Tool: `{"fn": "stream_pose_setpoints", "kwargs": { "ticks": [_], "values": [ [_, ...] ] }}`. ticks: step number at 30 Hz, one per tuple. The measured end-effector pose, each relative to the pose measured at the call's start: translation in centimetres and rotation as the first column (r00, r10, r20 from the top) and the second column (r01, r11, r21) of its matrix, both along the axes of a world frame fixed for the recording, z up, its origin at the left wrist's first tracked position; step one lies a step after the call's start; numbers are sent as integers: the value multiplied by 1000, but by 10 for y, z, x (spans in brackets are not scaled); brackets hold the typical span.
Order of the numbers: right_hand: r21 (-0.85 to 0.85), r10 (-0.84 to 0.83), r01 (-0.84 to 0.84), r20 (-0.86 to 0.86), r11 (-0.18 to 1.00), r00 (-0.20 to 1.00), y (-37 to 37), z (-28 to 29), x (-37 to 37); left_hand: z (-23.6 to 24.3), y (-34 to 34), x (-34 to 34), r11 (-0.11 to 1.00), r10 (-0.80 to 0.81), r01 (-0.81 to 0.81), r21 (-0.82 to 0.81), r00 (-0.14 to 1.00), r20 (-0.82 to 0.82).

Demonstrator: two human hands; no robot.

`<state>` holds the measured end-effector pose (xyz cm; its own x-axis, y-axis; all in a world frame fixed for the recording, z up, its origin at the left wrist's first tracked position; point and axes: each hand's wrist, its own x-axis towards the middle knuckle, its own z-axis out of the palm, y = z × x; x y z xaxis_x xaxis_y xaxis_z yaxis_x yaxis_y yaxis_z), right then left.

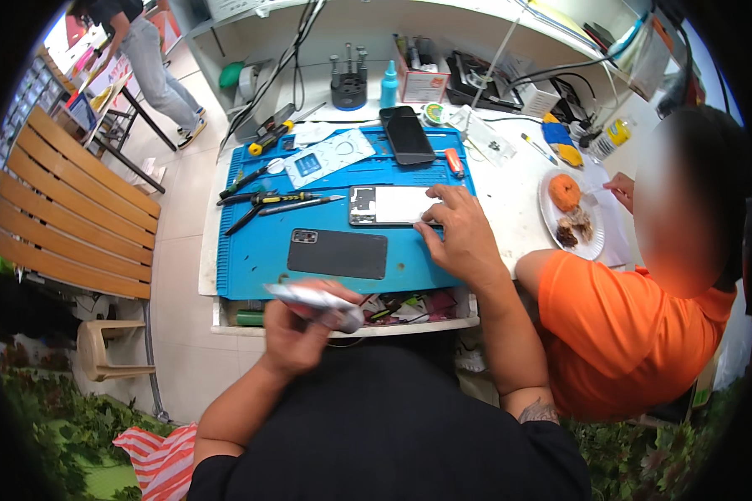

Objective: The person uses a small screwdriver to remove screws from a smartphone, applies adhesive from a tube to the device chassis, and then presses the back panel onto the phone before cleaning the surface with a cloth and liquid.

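- The right hand (466, 234) is being held palm down, half open, with its fingers bent and its thumb spread a little below them.
- The right end of the open phone (388, 206) is being touched by those fingertips; whether it is being gripped cannot be told.
- The right arm is being held out long from the lower edge, beside the co-worker (631, 334) in orange.
- The left hand (297, 346) is being kept curled around a silver-and-white thing (319, 302), which is being blurred too much to name.
- The left arm is being bent at the elbow, and its hand is being held low, near the front edge of the blue mat (259, 281).
- The open phone is being held up by the mat, right of the pliers (246, 213) and below the black phone (408, 138).
- A strip of blue is being shown between the open phone and the grey back cover (338, 255).
- More blue is being shown right of the cover, under the right wrist.
- The front edge is being followed by a pulled-out drawer (470, 321), filled with small things.
- The right side is being edged by a paper plate (550, 219) of food.
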<state>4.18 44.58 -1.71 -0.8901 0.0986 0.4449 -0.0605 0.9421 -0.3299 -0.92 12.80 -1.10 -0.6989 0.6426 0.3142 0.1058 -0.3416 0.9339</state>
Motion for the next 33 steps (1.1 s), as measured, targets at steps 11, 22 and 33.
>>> {"fn": "stream_pose_setpoints", "kwargs": {
  "ticks": [11,22,33],
  "values": [
    [-58,257,-259,443,964,859,-64,28,-24,33,-39,-134,760,-7,-200,-619,949,-315],
    [-280,350,-245,430,928,832,-55,22,-36,41,-38,-148,769,70,-291,-569,923,-377],
    [-47,132,-124,254,991,958,-4,40,-139,33,-66,-129,901,283,-292,-322,956,-76]
  ]
}}
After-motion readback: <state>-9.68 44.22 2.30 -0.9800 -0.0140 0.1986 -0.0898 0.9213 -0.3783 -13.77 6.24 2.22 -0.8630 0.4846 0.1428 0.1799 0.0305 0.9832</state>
